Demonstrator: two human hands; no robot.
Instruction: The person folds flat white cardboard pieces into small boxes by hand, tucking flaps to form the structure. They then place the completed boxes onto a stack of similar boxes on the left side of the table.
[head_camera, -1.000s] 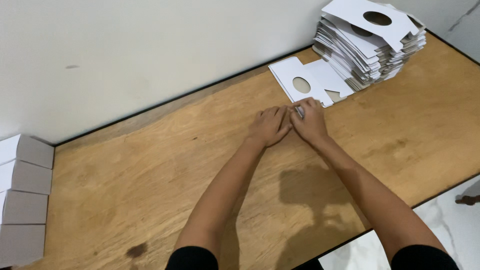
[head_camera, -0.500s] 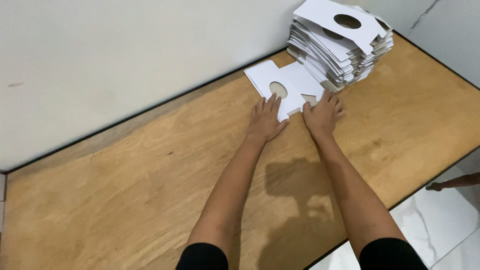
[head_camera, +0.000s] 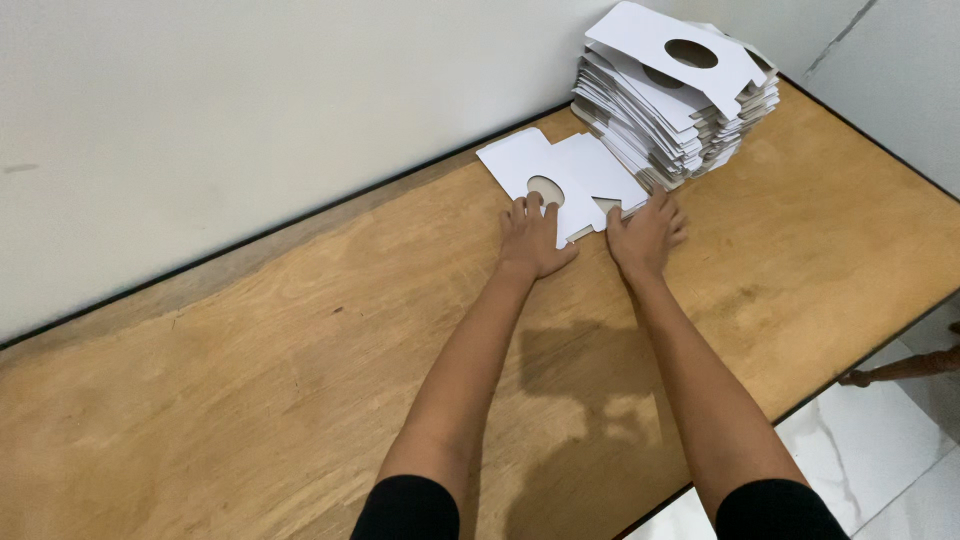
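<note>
**Two hands pressing on a flat white card cutout beside a tall stack**

Seen from a head camera looking down, two bare forearms reach forward across a wooden counter (head_camera: 250, 400) that runs along a pale wall (head_camera: 250, 120). Both hands rest on a single flat white card cutout (head_camera: 560, 170), which lies on the counter just in front of the wall. The cutout has a round hole near its middle and a small triangular notch toward its right edge.

The left hand (head_camera: 533, 243) lies palm down with fingers spread flat, its fingertips on the near edge of the cutout just below the round hole. The right hand (head_camera: 645, 235) lies beside it, also palm down, its fingertips at the cutout's right corner by the notch. Neither grip closes around anything; both hands are flat and open, pressing or sliding rather than holding.

Just to the right of the cutout, touching or nearly touching it, stands a tall, slightly untidy stack of cutouts (head_camera: 675, 110) of the same kind, the top sheet showing an oval hole. It sits in the far right corner of the counter.

Judging from the pose, the single sheet is being taken in hand, apart from the stack. The next move would seem to call for the fingertips to catch an edge or flap of the thin card, which lies flush on the wood and offers little to pinch.

A white tiled floor (head_camera: 880, 460) shows beyond the counter's near edge.
</note>
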